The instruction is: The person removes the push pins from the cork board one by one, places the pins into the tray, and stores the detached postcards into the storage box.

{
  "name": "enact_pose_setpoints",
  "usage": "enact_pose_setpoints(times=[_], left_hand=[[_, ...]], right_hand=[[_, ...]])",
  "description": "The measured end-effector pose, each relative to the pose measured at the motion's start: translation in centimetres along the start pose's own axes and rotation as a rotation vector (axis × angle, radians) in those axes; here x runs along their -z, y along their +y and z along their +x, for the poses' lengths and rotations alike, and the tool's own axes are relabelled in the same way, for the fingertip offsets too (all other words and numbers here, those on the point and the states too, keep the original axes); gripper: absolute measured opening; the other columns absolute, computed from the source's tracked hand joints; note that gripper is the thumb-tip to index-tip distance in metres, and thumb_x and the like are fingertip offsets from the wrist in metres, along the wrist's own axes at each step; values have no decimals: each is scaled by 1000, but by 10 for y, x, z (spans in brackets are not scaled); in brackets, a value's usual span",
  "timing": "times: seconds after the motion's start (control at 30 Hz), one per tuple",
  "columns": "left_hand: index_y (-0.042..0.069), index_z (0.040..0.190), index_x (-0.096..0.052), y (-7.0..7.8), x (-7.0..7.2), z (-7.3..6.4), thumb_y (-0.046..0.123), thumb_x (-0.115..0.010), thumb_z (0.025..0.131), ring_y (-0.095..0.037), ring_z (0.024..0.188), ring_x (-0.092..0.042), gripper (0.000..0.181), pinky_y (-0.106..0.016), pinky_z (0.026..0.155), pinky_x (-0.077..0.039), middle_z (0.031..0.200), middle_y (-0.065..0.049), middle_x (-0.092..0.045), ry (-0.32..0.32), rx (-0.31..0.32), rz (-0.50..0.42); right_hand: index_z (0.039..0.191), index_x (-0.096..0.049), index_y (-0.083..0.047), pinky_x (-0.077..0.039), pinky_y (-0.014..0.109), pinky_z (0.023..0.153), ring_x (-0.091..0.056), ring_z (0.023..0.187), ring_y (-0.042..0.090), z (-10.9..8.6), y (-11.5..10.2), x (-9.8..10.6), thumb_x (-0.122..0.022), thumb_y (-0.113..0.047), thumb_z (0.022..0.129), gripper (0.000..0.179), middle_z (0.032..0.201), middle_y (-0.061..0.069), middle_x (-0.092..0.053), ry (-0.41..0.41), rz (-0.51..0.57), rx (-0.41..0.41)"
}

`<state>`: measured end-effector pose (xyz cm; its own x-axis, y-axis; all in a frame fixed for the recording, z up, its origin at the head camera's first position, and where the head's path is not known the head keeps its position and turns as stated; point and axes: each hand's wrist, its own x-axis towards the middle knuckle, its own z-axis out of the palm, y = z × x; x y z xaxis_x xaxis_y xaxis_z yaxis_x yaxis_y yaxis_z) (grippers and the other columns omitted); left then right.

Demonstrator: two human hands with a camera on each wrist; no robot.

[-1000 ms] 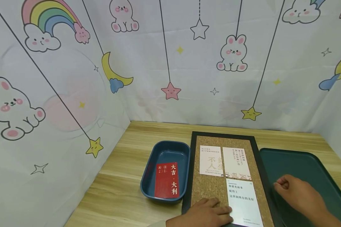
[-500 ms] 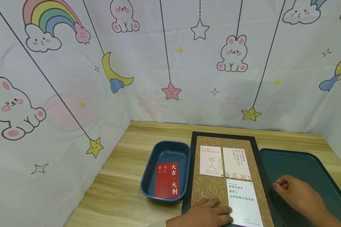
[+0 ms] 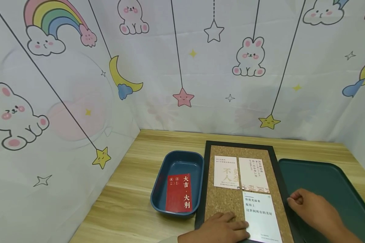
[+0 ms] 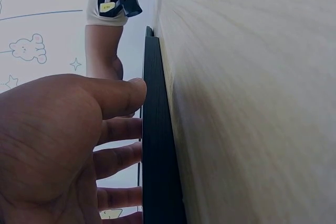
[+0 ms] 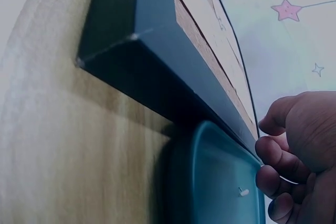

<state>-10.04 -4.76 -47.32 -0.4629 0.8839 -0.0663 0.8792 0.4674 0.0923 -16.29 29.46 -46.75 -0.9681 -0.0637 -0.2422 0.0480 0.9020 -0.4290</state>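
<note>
A black-framed cork board (image 3: 220,202) lies on the table with three cards on it. Two printed paper cards, a left one (image 3: 226,167) and a right one (image 3: 252,172), sit side by side near the far end. Below them is a white card (image 3: 261,216). My left hand (image 3: 217,227) rests on the near part of the board, fingers outstretched and fingertips at the white card's left edge; its thumb is against the black frame (image 4: 160,145). My right hand (image 3: 313,207) hovers by the board's right edge over the green tray, fingers loosely curled, nothing visible between them.
The dark green tray (image 3: 313,173) stands right of the board; a small white pin (image 5: 243,192) lies in it. Left of the board is a blue basin (image 3: 162,179) holding a red card (image 3: 178,194). A printed cloth (image 3: 207,74) hangs behind the wooden table (image 3: 118,199).
My right hand has shifted slightly left, toward the board's edge. The left hand and the cards have stayed where they were.
</note>
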Motion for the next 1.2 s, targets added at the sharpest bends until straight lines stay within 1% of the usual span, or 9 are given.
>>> enact_pose_setpoints(times=[0.37, 0.47, 0.57, 0.63, 0.7, 0.8, 0.87, 1.0, 1.2], left_hand=[[35, 150, -51, 0, 0, 1, 53, -55, 102, -9, 133, -41, 52, -29, 104, -40, 154, 18, -44, 0, 5, 7], [35, 150, -51, 0, -1, 1, 54, -55, 102, -9, 133, -41, 51, -29, 104, -40, 154, 18, -44, 0, 7, 6], [35, 149, -52, 0, -1, 1, 54, -55, 102, -9, 132, -41, 51, -28, 104, -40, 153, 18, -44, 2, 8, 7], [35, 149, -52, 0, -2, 1, 54, -55, 102, -9, 133, -41, 51, -28, 104, -40, 153, 18, -44, 2, 9, 7], [35, 150, -52, 0, -2, 1, 54, -55, 102, -9, 133, -41, 51, -29, 105, -40, 153, 18, -44, 0, 9, 0], [35, 149, -52, 0, -2, 2, 54, -55, 102, -8, 132, -41, 51, -28, 104, -40, 153, 19, -44, 5, 9, 1], [35, 149, -52, 0, -3, 2, 55, -54, 102, -8, 131, -42, 51, -28, 103, -40, 153, 19, -44, 13, 6, 10], [36, 149, -53, 0, -3, 1, 56, -53, 102, -8, 130, -42, 51, -27, 102, -41, 153, 19, -45, 20, 4, 20], [35, 149, -53, 0, 0, 0, 55, -54, 102, -8, 132, -42, 51, -28, 103, -41, 153, 18, -45, 7, 4, 9]], right_hand=[[109, -67, -6, -45, 39, 56, -57, 66, 15, -1, -12, -9, -64, -43, 99, 39, 87, -2, -64, -15, 25, 33], [111, -69, -5, -44, 38, 57, -56, 67, 15, 0, -15, -14, -68, -36, 97, 34, 86, -3, -63, 30, 8, 81], [113, -72, -5, -44, 39, 60, -55, 74, 18, 0, -17, -19, -74, -26, 93, 29, 86, -2, -62, 123, -42, 165], [113, -73, -6, -45, 43, 64, -56, 81, 25, -1, -19, -24, -77, -23, 90, 29, 88, 0, -62, 186, -77, 219], [113, -74, -6, -48, 51, 71, -58, 92, 36, -2, -22, -28, -80, -22, 87, 31, 93, 5, -65, 239, -110, 265], [117, -74, -5, -45, 62, 81, -56, 103, 49, -2, -25, -33, -82, -23, 86, 36, 101, 12, -66, 275, -134, 311], [119, -73, -3, -43, 66, 86, -54, 108, 52, -1, -27, -36, -82, -24, 86, 40, 105, 16, -65, 283, -145, 327], [121, -72, -1, -43, 66, 87, -53, 110, 50, 0, -29, -40, -81, -25, 87, 42, 108, 16, -64, 276, -156, 329], [116, -73, -4, -42, 65, 88, -52, 111, 48, 1, -32, -43, -78, -20, 89, 32, 108, 15, -64, 270, -128, 313]])
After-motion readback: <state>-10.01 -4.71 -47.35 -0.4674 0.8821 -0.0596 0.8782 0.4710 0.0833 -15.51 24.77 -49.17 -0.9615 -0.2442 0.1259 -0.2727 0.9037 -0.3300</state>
